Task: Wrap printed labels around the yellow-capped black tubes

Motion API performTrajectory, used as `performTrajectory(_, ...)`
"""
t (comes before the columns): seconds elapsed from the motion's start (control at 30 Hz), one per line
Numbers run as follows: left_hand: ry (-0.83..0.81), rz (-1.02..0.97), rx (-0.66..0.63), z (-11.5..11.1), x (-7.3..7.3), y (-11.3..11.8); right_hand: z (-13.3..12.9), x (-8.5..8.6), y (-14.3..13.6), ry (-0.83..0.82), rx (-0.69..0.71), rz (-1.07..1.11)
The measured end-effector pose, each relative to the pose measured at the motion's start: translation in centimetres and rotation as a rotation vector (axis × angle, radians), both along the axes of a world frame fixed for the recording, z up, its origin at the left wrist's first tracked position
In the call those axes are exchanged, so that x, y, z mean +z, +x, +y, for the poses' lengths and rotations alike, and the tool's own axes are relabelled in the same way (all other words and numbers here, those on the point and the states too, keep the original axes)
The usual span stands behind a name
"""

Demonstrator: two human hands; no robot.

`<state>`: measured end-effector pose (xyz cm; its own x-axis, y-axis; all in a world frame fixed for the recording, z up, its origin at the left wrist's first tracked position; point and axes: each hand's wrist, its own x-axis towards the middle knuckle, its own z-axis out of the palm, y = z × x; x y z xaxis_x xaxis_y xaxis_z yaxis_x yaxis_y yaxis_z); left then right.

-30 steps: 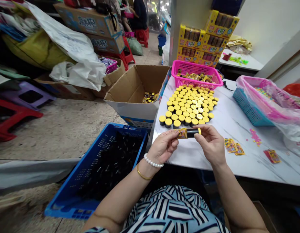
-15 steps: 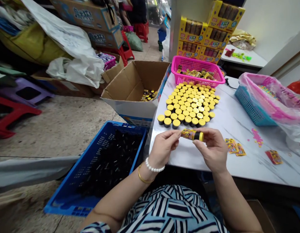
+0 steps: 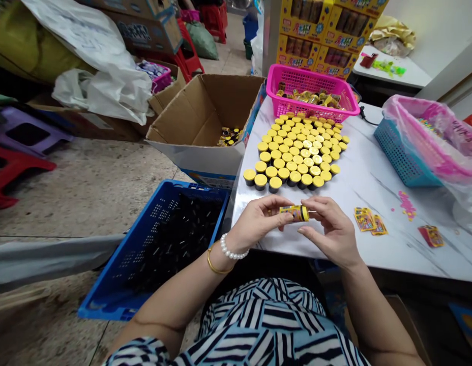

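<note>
My left hand point(image 3: 261, 221), with a pearl bracelet at its wrist, grips a small yellow-capped tube point(image 3: 298, 212) between thumb and fingers. The tube lies sideways, wrapped in a printed yellow label, its cap pointing right. By the cap end is my right hand point(image 3: 331, 231), thumb and fingers apart; whether a fingertip touches the cap is hard to tell. Just beyond my hands, many upright black tubes with yellow caps point(image 3: 292, 166) stand in packed rows on the white marbled table point(image 3: 247, 203).
A pink basket point(image 3: 312, 109) of tubes stands behind the rows. Left are an open carton point(image 3: 198, 157) and a blue crate point(image 3: 117, 264) of black parts. Printed cards point(image 3: 367, 221), pink bits point(image 3: 407, 206) and a teal basket point(image 3: 404, 157) lie to the right.
The tube has shifted slightly left, deeper into my left hand's grip. My right fingers have let go of its cap end and spread. The view has tilted down a little.
</note>
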<state>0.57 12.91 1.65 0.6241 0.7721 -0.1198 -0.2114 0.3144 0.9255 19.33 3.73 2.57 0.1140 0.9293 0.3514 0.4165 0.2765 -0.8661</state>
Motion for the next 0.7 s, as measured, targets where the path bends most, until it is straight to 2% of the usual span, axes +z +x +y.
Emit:
performTrajectory(0.17,0.023,-0.013,-0.037,-0.3,-0.3,0.2,-0.4,-0.1,0.5,0.118,-0.015,-0.195)
performTrajectory(0.3,0.070,-0.031,-0.049,-0.6,-0.4,0.4,-0.6,-0.7,1.0,0.144,-0.019,-0.205)
performTrajectory(0.37,0.175,-0.017,-0.021,-0.6,-0.2,0.5,-0.4,-1.3,1.1,0.070,-0.046,-0.074)
performTrajectory(0.43,0.299,0.032,0.015,-0.4,0.1,0.6,0.1,-2.1,0.9,-0.087,-0.057,0.164)
performTrajectory(0.5,0.342,0.086,0.017,-0.1,0.2,0.8,0.6,-2.9,0.7,-0.238,-0.039,0.367)
performTrajectory(0.57,0.267,0.096,-0.014,0.3,0.0,0.8,0.8,-3.3,0.6,-0.298,-0.027,0.439)
performTrajectory(0.7,0.023,0.036,-0.087,0.7,-1.0,0.8,0.6,-3.0,1.1,-0.276,0.004,0.480)
